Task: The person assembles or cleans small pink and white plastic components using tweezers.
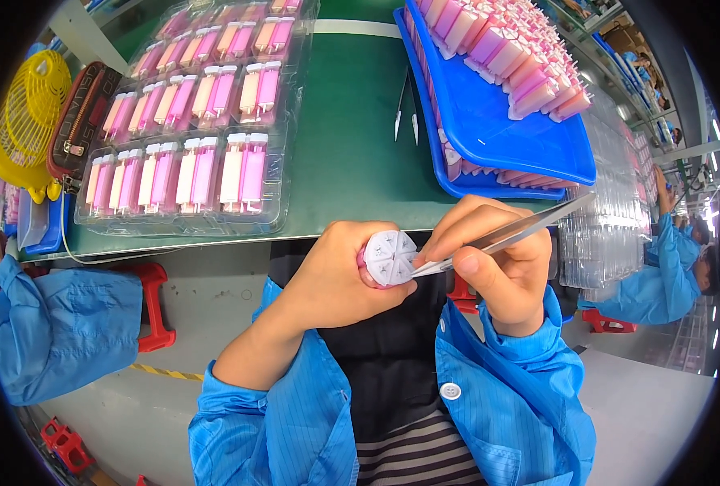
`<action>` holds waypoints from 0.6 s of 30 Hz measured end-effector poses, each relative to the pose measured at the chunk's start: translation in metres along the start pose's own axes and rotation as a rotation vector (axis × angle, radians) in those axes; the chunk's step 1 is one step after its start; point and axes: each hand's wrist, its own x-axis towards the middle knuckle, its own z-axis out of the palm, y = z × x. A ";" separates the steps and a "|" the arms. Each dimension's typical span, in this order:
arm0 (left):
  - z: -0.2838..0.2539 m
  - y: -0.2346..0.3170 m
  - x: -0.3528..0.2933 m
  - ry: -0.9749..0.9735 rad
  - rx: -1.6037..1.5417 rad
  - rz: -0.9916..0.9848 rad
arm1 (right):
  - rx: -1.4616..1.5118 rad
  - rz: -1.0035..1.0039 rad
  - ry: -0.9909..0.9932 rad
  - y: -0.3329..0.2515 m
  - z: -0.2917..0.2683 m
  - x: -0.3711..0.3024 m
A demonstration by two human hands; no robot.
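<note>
My left hand (315, 279) is closed around a bundle of wedge-shaped pieces (390, 257). Their white triangular ends face up and fit together into a round, with a little pink showing at the side. In my right hand (501, 279) is a pair of metal tweezers (534, 227), gripped between thumb and fingers. The tweezers' tips point left and reach the right edge of the white ends; whether they grip anything there is too small to tell. My right fingertips are close beside the bundle.
Clear plastic trays (283, 182) of pink and cream pieces stand on the green table (352, 146). Blue bins (530, 150) with many pink pieces are at right, another tweezers (400, 105) beside them. A yellow fan (32, 113) and pouch (80, 121) sit left. Co-workers in blue flank me.
</note>
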 end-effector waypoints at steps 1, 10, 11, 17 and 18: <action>0.000 0.000 0.000 0.000 0.000 0.000 | -0.009 0.003 -0.005 0.000 0.000 0.000; 0.001 0.000 0.000 0.019 0.038 -0.005 | -0.011 -0.026 -0.008 0.003 0.000 0.001; 0.001 0.000 0.001 0.021 0.044 -0.009 | -0.021 -0.024 -0.011 0.003 0.000 0.001; 0.002 -0.002 0.000 0.052 0.091 0.006 | -0.027 -0.003 0.006 0.005 0.000 0.000; 0.002 -0.002 0.000 0.056 0.102 0.012 | -0.027 -0.003 0.007 0.006 0.001 -0.001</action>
